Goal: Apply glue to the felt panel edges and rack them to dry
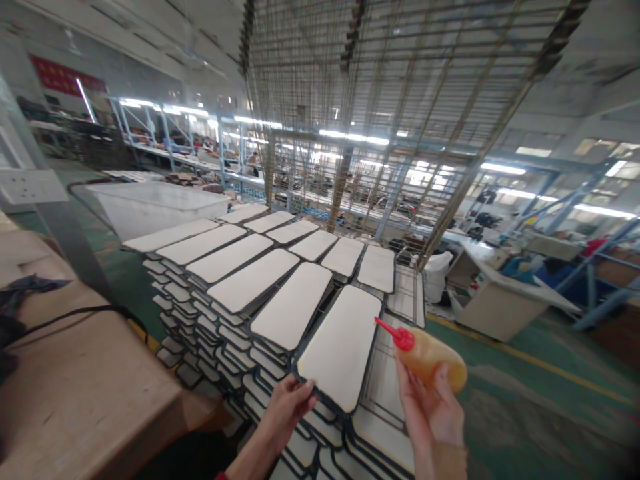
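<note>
My left hand [293,403] pinches the near-left corner of a pale, rounded rectangular panel [340,347] with a dark edge. In my right hand [433,407] is a squeeze bottle [434,357] of amber liquid, gripped around its body. Its red nozzle [393,331] points left, with the tip over the right edge of the panel. Several similar pale panels [293,303] lie side by side beyond it, on top of layered stacks. Right of the held panel, thin wire rods [385,407] cross a lower layer.
A wire rack [400,100] of many tilted grids rises above the far side of the stacks. To the left are a brown-covered table [85,373] and a white bin [155,203]. A beige cabinet [495,300] stands right on the green floor, near a white sack [436,277].
</note>
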Available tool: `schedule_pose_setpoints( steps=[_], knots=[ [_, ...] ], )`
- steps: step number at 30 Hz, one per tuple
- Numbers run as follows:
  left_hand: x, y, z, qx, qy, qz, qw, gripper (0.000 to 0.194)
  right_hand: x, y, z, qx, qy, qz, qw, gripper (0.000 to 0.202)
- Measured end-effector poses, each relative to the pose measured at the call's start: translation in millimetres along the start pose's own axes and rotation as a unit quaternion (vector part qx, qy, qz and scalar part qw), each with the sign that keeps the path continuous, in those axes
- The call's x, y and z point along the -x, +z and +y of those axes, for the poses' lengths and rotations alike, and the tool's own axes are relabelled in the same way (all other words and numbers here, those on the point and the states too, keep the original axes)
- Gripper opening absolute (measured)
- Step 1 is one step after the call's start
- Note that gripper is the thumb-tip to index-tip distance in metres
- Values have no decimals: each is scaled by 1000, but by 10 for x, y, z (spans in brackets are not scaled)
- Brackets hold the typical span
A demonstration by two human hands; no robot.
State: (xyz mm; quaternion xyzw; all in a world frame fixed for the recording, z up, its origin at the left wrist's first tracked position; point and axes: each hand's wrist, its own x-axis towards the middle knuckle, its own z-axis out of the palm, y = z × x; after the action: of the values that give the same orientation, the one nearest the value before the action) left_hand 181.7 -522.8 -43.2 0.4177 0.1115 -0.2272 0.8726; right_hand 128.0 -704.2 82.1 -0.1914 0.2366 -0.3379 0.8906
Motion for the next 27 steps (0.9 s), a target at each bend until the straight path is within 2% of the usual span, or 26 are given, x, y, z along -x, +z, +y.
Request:
schedule_pose_setpoints(
  steps=[4,9,11,15,17,20,23,27],
  knots=[
    [-114,-4,80,27,21,54,998,12,-272,-25,27,63,-43,-58,995,31],
    [-41,-19,180,63,-14,7,998,10,-615,-58,53,95,-46,-61,993,38],
    [11,-28,174,43,-23,-4,999,17,-726,-69,68,102,-39,-64,992,40],
    [77,-43,146,-49,-46,26,997,44,-974,-61,149,119,-31,-70,990,38],
    [86,-32,153,-52,-51,26,997,51,-1120,-39,224,129,-32,-69,989,37],
    [65,15,183,-10,-35,6,999,30,-1316,-11,361,141,-47,-69,986,33],
    [26,79,200,11,-14,32,999,11,-1458,-1,480,158,-68,-60,983,22],
    [1,127,176,22,-8,56,998,19,-1591,26,556,190,-71,-38,979,13]
  ],
)
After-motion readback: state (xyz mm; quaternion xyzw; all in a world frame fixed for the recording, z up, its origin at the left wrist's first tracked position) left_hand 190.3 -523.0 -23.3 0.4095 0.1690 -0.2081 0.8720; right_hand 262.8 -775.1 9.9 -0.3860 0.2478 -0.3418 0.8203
